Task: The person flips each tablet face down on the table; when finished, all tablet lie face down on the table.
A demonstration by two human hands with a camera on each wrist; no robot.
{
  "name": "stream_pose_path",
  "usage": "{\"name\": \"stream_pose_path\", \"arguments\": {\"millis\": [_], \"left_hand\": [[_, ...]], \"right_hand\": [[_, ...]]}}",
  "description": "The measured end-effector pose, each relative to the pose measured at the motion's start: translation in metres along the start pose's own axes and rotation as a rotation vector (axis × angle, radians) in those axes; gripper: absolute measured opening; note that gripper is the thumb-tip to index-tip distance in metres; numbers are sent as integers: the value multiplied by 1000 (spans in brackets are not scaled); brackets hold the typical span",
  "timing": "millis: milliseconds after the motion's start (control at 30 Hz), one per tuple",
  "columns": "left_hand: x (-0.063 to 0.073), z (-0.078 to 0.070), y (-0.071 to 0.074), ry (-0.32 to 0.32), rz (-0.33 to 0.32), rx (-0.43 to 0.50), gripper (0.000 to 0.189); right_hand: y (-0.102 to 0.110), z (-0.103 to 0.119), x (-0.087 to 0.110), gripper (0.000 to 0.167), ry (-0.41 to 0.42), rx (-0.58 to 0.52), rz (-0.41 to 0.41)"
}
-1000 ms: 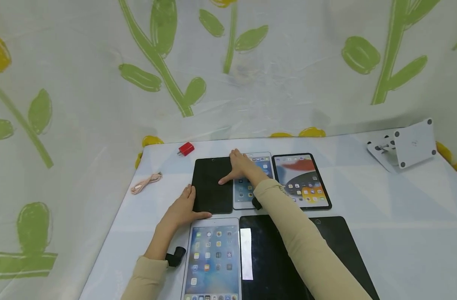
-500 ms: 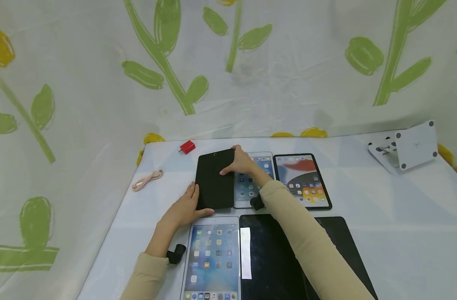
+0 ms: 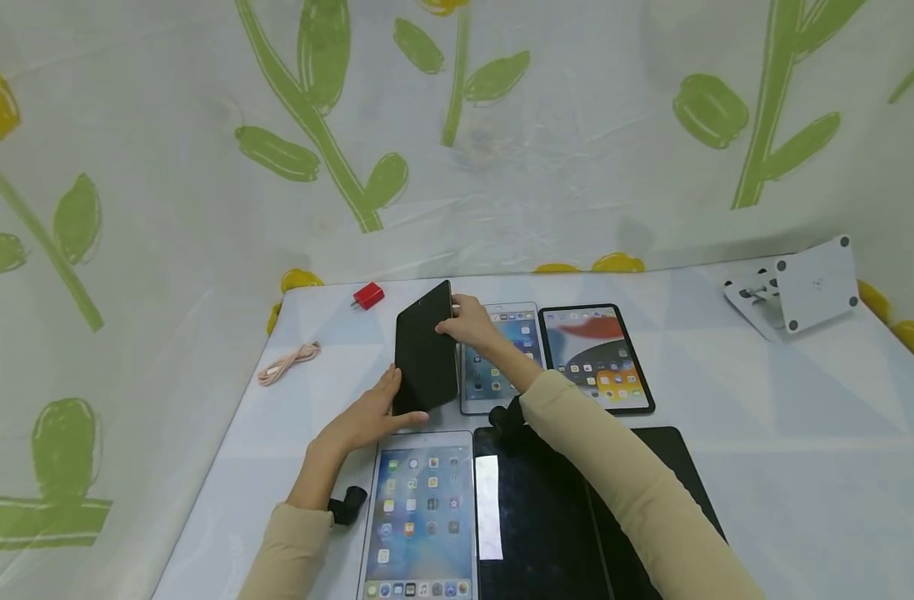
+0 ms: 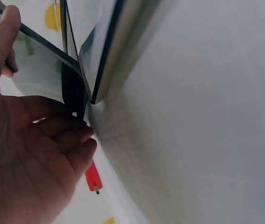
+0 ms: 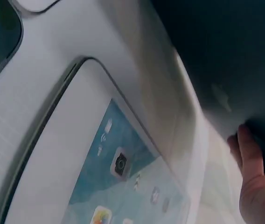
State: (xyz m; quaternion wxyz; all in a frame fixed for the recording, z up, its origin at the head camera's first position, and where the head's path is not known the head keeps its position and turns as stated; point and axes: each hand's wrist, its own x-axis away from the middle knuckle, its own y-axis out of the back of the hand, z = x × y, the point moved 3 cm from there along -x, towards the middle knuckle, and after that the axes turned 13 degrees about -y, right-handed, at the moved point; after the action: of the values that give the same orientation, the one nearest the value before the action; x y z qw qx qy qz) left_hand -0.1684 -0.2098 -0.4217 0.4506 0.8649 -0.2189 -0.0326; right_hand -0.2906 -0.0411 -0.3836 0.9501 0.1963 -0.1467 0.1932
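Note:
A black-faced tablet (image 3: 427, 358) is tilted in the head view, its right side raised off the table and its left side low. My right hand (image 3: 471, 323) grips that raised side, the thumb on the dark face and the other fingers largely hidden behind. Along the lower left edge rests my left hand (image 3: 362, 417), fingers extended and thumb spread beside the bottom edge. The left wrist view shows the left hand (image 4: 30, 149) with loosely bent fingers near the tablet's edge. A lit white tablet (image 3: 494, 379) lies just right of the raised one.
A black-rimmed lit tablet (image 3: 599, 354) lies farther right. In front are a larger white tablet (image 3: 427, 508) and dark tablets (image 3: 539, 525), partly under the right sleeve. A red charger plug (image 3: 368, 295), a pink cable (image 3: 289, 363) and a white stand (image 3: 809, 287) lie around them.
The black-faced tablet lay flat; my right hand has taken its right edge and lifted it, tipping it toward the left. My left hand has stayed at its lower left corner.

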Motion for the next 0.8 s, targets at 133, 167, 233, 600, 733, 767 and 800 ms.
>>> {"name": "stream_pose_path", "arguments": {"millis": [133,167,233,600,733,767,800], "left_hand": [[-2,-4,2,-28,-10,48,106],[-3,-5,3,-39,-13,60,106],[-4,-7,3,-56,-17,86,104],[-7,-16,16,-210,-144,197,100],[-4,-26,32,-304,-269,206,107],[-3,-28,36,-327,-297,189,109],[-2,-31,40,-343,-323,168,111]], "right_hand": [[-3,4,9,55,17,0,-38],[-5,6,12,53,25,-15,-43],[-8,8,18,51,45,-54,-45],[-37,14,51,43,193,-98,-31],[-45,9,55,46,251,-78,49],[-46,8,55,47,258,-82,69],[-48,7,54,48,266,-86,87]]}}
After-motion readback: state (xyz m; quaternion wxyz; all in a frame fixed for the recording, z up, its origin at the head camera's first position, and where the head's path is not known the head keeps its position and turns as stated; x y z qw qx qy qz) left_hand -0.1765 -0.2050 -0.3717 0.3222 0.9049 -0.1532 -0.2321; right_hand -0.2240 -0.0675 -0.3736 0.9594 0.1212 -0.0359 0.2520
